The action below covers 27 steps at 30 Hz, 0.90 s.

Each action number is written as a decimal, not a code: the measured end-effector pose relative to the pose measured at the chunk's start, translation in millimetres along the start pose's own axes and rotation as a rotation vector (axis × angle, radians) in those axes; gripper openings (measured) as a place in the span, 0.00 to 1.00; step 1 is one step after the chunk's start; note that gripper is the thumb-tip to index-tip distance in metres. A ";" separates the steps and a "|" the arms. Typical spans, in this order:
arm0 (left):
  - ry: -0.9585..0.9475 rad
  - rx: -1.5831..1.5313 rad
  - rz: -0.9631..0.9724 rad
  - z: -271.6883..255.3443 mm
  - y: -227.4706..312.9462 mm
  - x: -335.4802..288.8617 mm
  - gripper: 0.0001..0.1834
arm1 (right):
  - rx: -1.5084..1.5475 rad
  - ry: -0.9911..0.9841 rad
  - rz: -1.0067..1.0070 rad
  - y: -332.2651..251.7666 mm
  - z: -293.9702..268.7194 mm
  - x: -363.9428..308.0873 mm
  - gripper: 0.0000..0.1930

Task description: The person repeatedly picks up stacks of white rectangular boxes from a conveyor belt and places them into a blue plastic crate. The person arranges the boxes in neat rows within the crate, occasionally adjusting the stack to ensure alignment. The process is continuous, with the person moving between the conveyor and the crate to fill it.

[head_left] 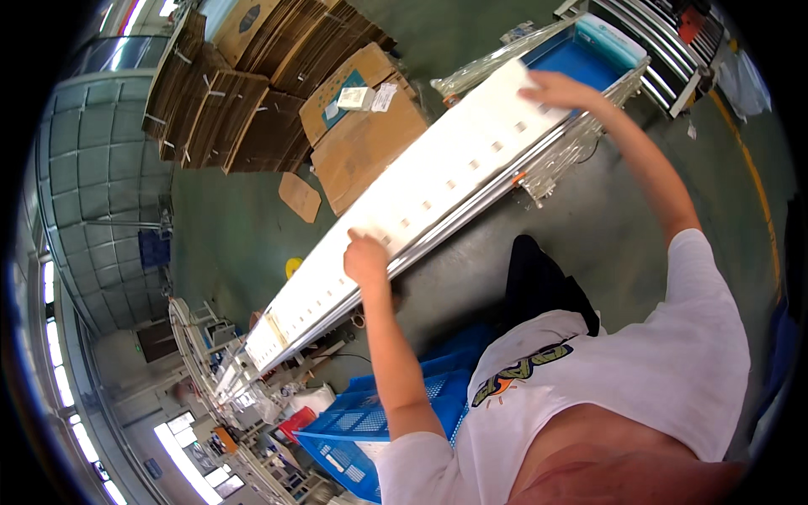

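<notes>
A long white row (454,151), seemingly of boxes packed side by side, runs slantwise along a metal-railed conveyor (471,210). Small grey marks repeat along its near edge; seams between the boxes do not show. My left hand (367,259) is partway along the row, one finger stretched across the top and the others bent against it. At the upper right, my right hand (562,91) grips the row's end, fingers over its top. The stretch between my hands looks slightly blurred. Beside my right hand stands a blue tray (572,63) with a white-and-teal box (610,40) at its far edge.
Flattened cardboard stacks (244,101) stand beyond the conveyor, with a small white box (355,98) on nearby cardboard (370,156). Blue plastic crates (362,429) are close by my left side. Clear plastic film (555,160) hangs by the rail. A roller conveyor (656,63) lies upper right.
</notes>
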<state>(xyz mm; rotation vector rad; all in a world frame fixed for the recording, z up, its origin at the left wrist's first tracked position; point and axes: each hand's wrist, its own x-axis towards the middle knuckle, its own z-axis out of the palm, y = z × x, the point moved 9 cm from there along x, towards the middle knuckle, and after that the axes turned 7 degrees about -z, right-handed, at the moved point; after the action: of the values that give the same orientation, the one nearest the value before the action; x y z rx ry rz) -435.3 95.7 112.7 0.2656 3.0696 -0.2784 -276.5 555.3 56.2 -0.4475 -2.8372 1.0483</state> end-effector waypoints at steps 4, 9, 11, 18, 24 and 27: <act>-0.093 -0.227 -0.128 15.8 -49.3 39.6 0.34 | 0.199 -0.103 0.091 -23.0 20.3 0.0 0.31; -0.489 -1.083 -0.190 62.5 -15.4 22.2 0.32 | 0.225 -0.129 0.230 34.7 -32.1 -5.2 0.42; -0.737 -1.223 -0.173 86.9 15.5 19.3 0.28 | 0.259 -0.128 0.257 47.6 -47.9 -4.0 0.42; -0.331 -1.141 0.011 63.7 58.9 7.2 0.36 | 0.303 -0.017 0.143 42.0 -47.7 -5.0 0.38; -0.317 -1.359 0.108 43.8 65.6 2.0 0.34 | 0.427 0.082 0.116 31.0 -70.7 -12.1 0.35; -0.311 -1.463 0.088 4.2 66.4 -12.3 0.31 | 0.432 0.141 0.135 20.6 -101.8 -24.8 0.31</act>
<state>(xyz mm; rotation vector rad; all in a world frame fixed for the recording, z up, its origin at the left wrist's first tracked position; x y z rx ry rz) -411.4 157.2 97.7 0.2047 2.1569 1.6130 -229.7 626.1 121.0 -0.6424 -2.3901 1.5368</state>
